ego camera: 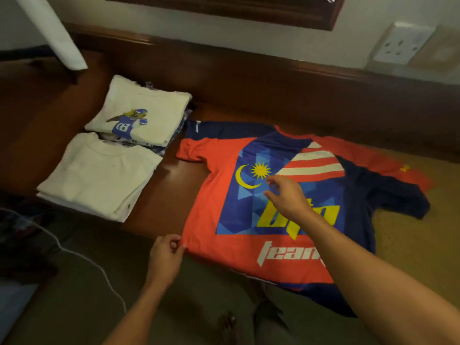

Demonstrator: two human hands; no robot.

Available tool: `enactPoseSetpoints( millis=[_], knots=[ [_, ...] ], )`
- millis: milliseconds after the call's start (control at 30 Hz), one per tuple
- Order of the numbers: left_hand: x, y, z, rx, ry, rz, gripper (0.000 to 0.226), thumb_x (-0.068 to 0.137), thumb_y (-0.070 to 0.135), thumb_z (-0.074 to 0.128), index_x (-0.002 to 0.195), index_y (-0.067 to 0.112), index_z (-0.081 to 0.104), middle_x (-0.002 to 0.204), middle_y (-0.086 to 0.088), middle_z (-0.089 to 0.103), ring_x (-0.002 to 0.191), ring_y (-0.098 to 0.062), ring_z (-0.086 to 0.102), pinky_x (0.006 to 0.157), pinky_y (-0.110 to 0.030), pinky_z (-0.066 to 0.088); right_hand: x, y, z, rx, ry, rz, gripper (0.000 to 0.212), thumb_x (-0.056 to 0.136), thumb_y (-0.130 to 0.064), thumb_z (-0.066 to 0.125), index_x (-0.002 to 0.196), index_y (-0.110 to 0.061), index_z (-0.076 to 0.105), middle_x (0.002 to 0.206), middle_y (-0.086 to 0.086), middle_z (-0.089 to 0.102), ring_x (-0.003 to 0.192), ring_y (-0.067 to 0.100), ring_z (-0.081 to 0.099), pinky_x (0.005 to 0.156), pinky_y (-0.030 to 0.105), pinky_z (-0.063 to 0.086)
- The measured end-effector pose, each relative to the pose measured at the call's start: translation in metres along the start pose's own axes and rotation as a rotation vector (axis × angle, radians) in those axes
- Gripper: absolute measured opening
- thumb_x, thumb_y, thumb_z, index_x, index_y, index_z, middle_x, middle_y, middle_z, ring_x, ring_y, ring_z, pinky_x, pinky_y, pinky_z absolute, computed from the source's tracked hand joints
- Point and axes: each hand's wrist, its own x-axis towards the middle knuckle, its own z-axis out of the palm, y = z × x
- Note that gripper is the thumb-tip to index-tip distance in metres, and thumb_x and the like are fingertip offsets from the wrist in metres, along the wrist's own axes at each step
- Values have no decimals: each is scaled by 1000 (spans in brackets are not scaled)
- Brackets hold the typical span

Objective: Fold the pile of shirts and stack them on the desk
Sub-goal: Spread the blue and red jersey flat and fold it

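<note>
Closest in, both forearms (373, 282) are stretching toward the desk (171, 185). Far left, two piles of folded shirts are sitting side by side, a plain white pile (99, 175) in front and a printed pile (142, 113) behind, so much of the job looks done. The left hand (165, 255) is pinching the bottom corner of an orange-and-blue jersey (216, 200) that is lying flat and unfolded on the desk. The right hand (286, 197) is hovering over the print with fingers loosely spread — possibly touching, though blur hides it. This jersey is waiting for folding and stacking.
</note>
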Motion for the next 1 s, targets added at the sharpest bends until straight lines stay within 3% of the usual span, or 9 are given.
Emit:
enactPoseSetpoints(
  millis=[100, 233, 433, 633, 767, 867, 933, 1000],
  knots=[
    [-4, -10, 1, -54, 31, -30, 23, 84, 12, 80, 104, 14, 68, 93, -1, 61, 80, -15, 59, 76, -31, 46, 46, -34, 10, -36, -72, -93, 36, 86, -15, 75, 122, -13, 69, 112, 6, 72, 103, 27, 64, 93, 35, 46],
    [-4, -17, 1, -140, 51, -87, 23, 84, 12, 80, 99, 21, 67, 89, 3, 66, 83, -15, 65, 76, -33, 51, 106, -73, 22, -149, -137, -245, 34, 88, -18, 72, 122, -20, 70, 115, 3, 72, 108, 27, 63, 94, 39, 49],
    [-8, -20, 2, -170, 95, -59, 23, 80, 21, 85, 97, 27, 70, 91, 12, 63, 83, -2, 62, 72, -17, 44, 182, -126, 40, -387, -214, -486, 44, 89, -17, 71, 131, -26, 64, 127, 3, 67, 117, 32, 55, 101, 44, 45],
    [-14, -38, 19, -277, 209, -171, 25, 74, 15, 89, 94, 21, 75, 93, 9, 73, 84, -3, 67, 80, -23, 52, 230, -163, 70, -513, -308, -723, 44, 89, -15, 63, 130, -35, 63, 129, -4, 67, 113, 32, 57, 92, 48, 50],
    [-15, -44, 30, -316, 246, -175, 21, 76, 27, 88, 93, 28, 75, 93, 17, 71, 89, 2, 66, 84, -21, 50, 256, -170, 99, -657, -327, -897, 50, 92, -8, 56, 137, -30, 58, 143, -7, 58, 103, 32, 58, 81, 47, 54],
    [-16, -39, 31, -333, 264, -119, 16, 79, 49, 72, 87, 35, 71, 94, 21, 69, 89, 3, 65, 81, -15, 47, 265, -171, 116, -759, -377, -914, 59, 93, -1, 56, 146, -25, 49, 149, 3, 49, 114, 35, 55, 82, 48, 54],
    [-16, -37, 32, -324, 264, -96, 13, 82, 45, 69, 85, 33, 71, 93, 21, 68, 87, 0, 65, 79, -15, 46, 268, -169, 123, -804, -401, -847, 53, 95, -4, 56, 145, -22, 49, 140, 10, 46, 117, 36, 53, 80, 46, 50],
    [-16, -36, 32, -293, 255, -84, 5, 84, 37, 69, 85, 32, 70, 92, 21, 64, 85, -2, 63, 77, -18, 47, 269, -168, 123, -804, -368, -796, 37, 95, -5, 55, 131, -15, 57, 119, 13, 48, 105, 37, 54, 71, 44, 44]
  ],
)
